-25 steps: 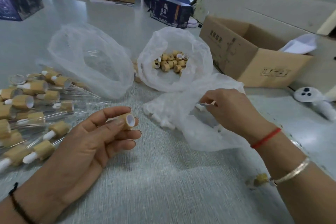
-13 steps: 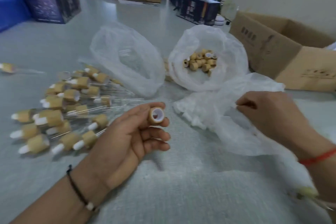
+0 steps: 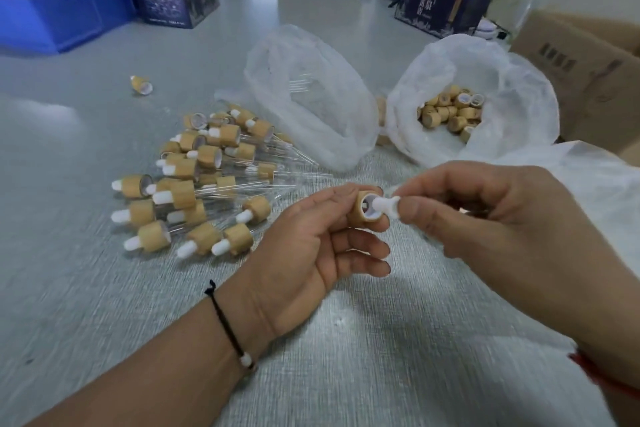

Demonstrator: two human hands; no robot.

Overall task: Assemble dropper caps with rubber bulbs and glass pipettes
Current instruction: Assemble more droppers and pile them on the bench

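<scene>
2 hands meet above the grey table point(image 3: 104, 288), just in front of the pile of finished droppers point(image 3: 194, 184). The left hand point(image 3: 311, 253) pinches a tan dropper cap point(image 3: 363, 210) between thumb and forefinger, its open mouth turned toward the right hand, while the other 3 fingers curl loosely beneath it. The right hand point(image 3: 491, 218) pinches a white rubber bulb point(image 3: 384, 206) between thumb and forefinger, and the bulb's narrow end sits at the cap's mouth, touching or just inside it (how far in, I cannot tell).

Taking the pile of finished droppers as the landmark: it lies left of the hands, tan caps with white bulbs and clear glass pipettes fanned out toward the right. Beyond the pile, a single cap point(image 3: 141, 84) lies alone on the table. Right of the pile stands a clear plastic bag point(image 3: 311, 97) with a few glass pipettes faintly visible inside. Farther right of the pile, a second plastic bag point(image 3: 519, 107) holds loose tan caps point(image 3: 450, 113). A third bag point(image 3: 595, 191) of crumpled white plastic lies behind the right hand, its contents hidden. A black cord bracelet point(image 3: 228, 326) circles the left wrist. At the far right, a cardboard box point(image 3: 581, 80) stands beside the bag of caps.
</scene>
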